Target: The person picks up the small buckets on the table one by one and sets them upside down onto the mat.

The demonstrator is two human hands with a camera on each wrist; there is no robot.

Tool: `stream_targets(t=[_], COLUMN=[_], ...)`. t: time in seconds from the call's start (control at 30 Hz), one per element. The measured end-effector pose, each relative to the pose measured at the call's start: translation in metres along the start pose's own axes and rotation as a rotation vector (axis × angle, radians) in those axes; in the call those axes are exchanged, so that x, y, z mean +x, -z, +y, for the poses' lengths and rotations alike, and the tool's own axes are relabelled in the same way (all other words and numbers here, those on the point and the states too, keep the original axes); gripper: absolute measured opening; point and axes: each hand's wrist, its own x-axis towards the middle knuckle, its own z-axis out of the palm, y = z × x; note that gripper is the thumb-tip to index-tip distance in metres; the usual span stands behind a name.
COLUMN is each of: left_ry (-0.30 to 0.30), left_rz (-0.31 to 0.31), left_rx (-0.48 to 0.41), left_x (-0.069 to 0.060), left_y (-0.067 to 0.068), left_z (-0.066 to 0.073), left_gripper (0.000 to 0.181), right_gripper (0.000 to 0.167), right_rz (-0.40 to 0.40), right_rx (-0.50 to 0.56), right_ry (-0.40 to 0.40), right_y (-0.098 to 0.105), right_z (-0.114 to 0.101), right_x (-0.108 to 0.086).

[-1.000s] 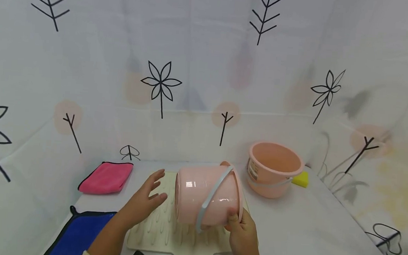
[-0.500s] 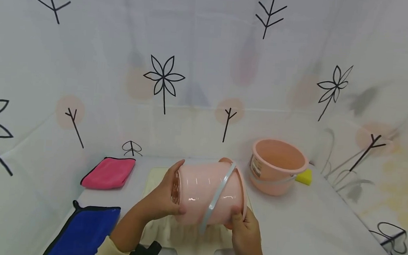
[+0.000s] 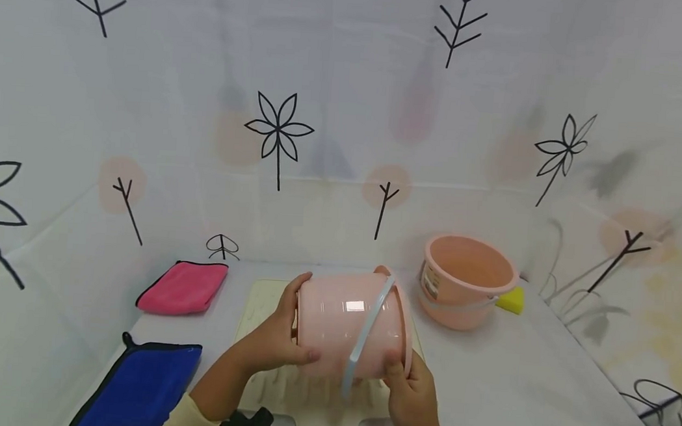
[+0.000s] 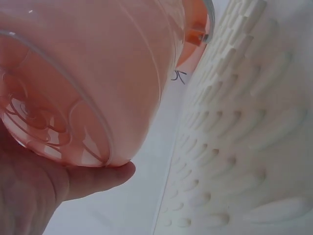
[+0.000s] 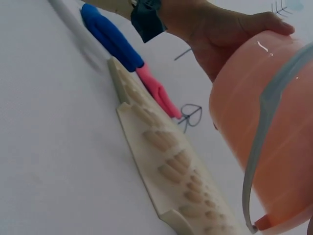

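Observation:
A glossy pink bucket (image 3: 328,329) lies on its side in the air between my hands, its mouth to the right. My left hand (image 3: 271,342) grips the base end, thumb along the lower side; the left wrist view shows that thumb (image 4: 100,181) under the molded bottom. At the rim, my right hand (image 3: 414,397) holds on with its thumb against the outer wall; its other fingers are mostly hidden. The pale grey handle (image 3: 367,332) hangs across the bucket's side. Below is a cream washboard (image 3: 320,407) with raised ridges, partly covered by the bucket.
A second pink bucket (image 3: 464,312) stands upright at the back right, a yellow sponge (image 3: 513,300) behind it. On the left lie a folded pink cloth (image 3: 182,288) and a blue cloth (image 3: 143,383) with black edging. A patterned white curtain (image 3: 335,108) hangs behind the table.
My left hand has come in from the left, fingers apart, and taken hold of the bucket's base. The bucket has turned slightly, while my right hand has kept its grip on the rim.

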Motion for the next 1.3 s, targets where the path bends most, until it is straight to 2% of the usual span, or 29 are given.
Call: stream_targets(t=[0.13, 0.23, 0.3, 0.37, 0.43, 0.5, 0.57, 0.67, 0.77, 0.83, 0.9, 1.07, 1.17, 1.3], left_ry=[-0.009, -0.01, -0.013, -0.009, -0.005, -0.003, -0.005, -0.007, 0.006, 0.019, 0.029, 0.027, 0.019, 0.023], left_rz=[0.036, 0.056, 0.07, 0.081, 0.084, 0.084, 0.086, 0.089, 0.098, 0.105, 0.113, 0.107, 0.111, 0.137], left_rx=[0.027, 0.037, 0.041, 0.045, 0.041, 0.035, 0.028, 0.013, 0.003, 0.001, 0.006, -0.009, -0.011, 0.002], left_x=[-0.001, -0.001, -0.002, -0.002, -0.003, -0.003, -0.003, -0.002, -0.001, -0.001, -0.002, -0.004, -0.004, -0.006], left_y=[0.002, 0.004, 0.006, 0.007, 0.007, 0.008, 0.009, 0.012, 0.014, 0.013, 0.013, 0.017, 0.022, 0.03], left_z=[0.002, 0.005, 0.007, 0.008, 0.008, 0.007, 0.006, 0.004, 0.001, 0.0, -0.001, -0.001, 0.0, 0.001], left_gripper=[0.118, 0.117, 0.116, 0.117, 0.117, 0.119, 0.119, 0.119, 0.119, 0.12, 0.121, 0.122, 0.122, 0.121], right_gripper=[0.029, 0.036, 0.04, 0.031, 0.022, 0.021, 0.03, 0.059, 0.087, 0.101, 0.107, 0.117, 0.121, 0.119], right_rz=[-0.085, -0.069, -0.032, 0.0, -0.008, -0.026, -0.086, -0.236, -0.394, -0.468, -0.506, -0.55, -0.565, -0.584], right_rx=[-0.021, -0.102, -0.202, -0.348, -0.512, -0.661, -0.738, -0.732, -0.699, -0.715, -0.754, -0.873, -0.881, -0.861], right_ry=[0.124, 0.251, 0.298, 0.313, 0.305, 0.278, 0.226, 0.052, -0.06, -0.1, -0.136, -0.3, -0.323, -0.28], right_y=[0.01, 0.021, 0.028, 0.036, 0.047, 0.059, 0.071, 0.089, 0.101, 0.106, 0.11, 0.11, 0.11, 0.113], right_z=[0.004, 0.012, 0.018, 0.023, 0.028, 0.033, 0.038, 0.046, 0.053, 0.057, 0.058, 0.062, 0.065, 0.067], right_x=[0.005, 0.012, 0.018, 0.023, 0.028, 0.032, 0.035, 0.04, 0.042, 0.04, 0.036, 0.033, 0.035, 0.035])
